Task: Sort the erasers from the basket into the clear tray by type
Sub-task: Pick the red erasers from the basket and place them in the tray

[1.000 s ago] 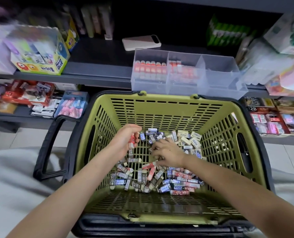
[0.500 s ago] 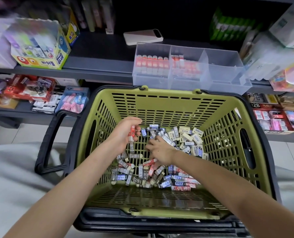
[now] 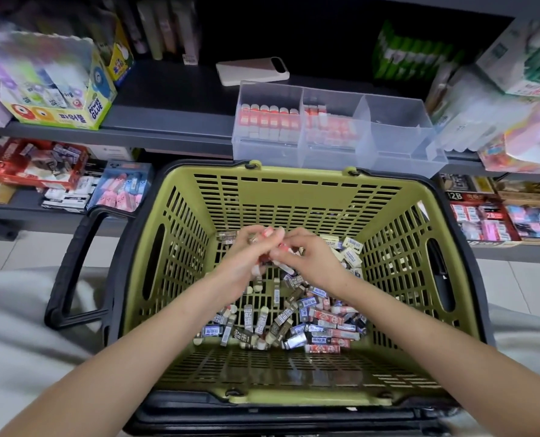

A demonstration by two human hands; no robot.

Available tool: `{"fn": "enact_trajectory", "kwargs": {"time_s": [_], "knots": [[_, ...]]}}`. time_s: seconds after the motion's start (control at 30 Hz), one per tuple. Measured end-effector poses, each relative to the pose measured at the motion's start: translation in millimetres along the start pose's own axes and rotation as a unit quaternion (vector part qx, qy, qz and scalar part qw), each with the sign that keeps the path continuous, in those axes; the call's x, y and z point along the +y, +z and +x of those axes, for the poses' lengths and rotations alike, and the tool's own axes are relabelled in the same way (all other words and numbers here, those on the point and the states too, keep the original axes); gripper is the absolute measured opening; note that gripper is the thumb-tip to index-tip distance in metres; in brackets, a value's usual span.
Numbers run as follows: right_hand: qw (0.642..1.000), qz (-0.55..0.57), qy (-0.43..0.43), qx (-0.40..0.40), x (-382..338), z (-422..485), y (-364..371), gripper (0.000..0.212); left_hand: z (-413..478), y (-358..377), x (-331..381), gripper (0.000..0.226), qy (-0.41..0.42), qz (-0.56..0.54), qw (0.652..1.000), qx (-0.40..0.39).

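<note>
Over the middle of the basket (image 3: 293,190), the left hand (image 3: 243,266) curls round a few red erasers (image 3: 267,232) and the right hand (image 3: 314,263), touching it, pinches one red eraser (image 3: 282,247), above the loose erasers (image 3: 293,323) on the basket's floor, with the tray (image 3: 394,143) just behind the basket.

Over the basket (image 3: 297,173) floor, motion is blurring the left hand (image 3: 243,266) and the right hand (image 3: 315,263). The left hand's curled fingers are hiding most of the red erasers (image 3: 260,259) it is gripping. Whether the right hand is pinching one is not showing. Print on the loose erasers (image 3: 293,326) is reading too small. The bottom edge is cutting off the basket's near rim. Left of the basket the glue box (image 3: 57,86) is blurring, and right of it the pastel packets (image 3: 520,130) are too.
</note>
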State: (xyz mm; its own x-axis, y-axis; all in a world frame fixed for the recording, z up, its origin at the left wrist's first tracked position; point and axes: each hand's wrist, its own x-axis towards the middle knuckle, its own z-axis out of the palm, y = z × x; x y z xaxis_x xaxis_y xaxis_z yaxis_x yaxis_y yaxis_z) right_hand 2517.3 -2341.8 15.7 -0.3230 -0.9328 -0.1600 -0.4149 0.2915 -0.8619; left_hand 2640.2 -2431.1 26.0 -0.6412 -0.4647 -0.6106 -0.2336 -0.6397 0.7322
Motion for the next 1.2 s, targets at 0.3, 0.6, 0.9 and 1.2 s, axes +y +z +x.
{"fn": "enact_trajectory", "kwargs": {"time_s": [0.3, 0.6, 0.9, 1.2], "knots": [[0.929, -0.248, 0.16, -0.223, 46.2, -33.9, -43.4, 0.02, 10.8, 3.7, -3.2, 0.024, -0.083, -0.097, 0.989, 0.069], [0.892, -0.337, 0.18, -0.242, 75.9, -39.7, -23.5, 0.014, 15.3, -0.5, -25.4, 0.02, -0.086, 0.087, 0.992, 0.013], [0.943, 0.194, 0.21, -0.171, 24.4, -29.3, -27.3, 0.003, 17.7, 12.5, -43.4, 0.056, -0.107, -0.007, 0.991, -0.08], [0.804, -0.499, 0.161, -0.28, 89.9, -44.4, -36.8, 0.028, 21.0, -1.5, -44.5, 0.029, -0.141, 0.015, 0.989, -0.054]]}}
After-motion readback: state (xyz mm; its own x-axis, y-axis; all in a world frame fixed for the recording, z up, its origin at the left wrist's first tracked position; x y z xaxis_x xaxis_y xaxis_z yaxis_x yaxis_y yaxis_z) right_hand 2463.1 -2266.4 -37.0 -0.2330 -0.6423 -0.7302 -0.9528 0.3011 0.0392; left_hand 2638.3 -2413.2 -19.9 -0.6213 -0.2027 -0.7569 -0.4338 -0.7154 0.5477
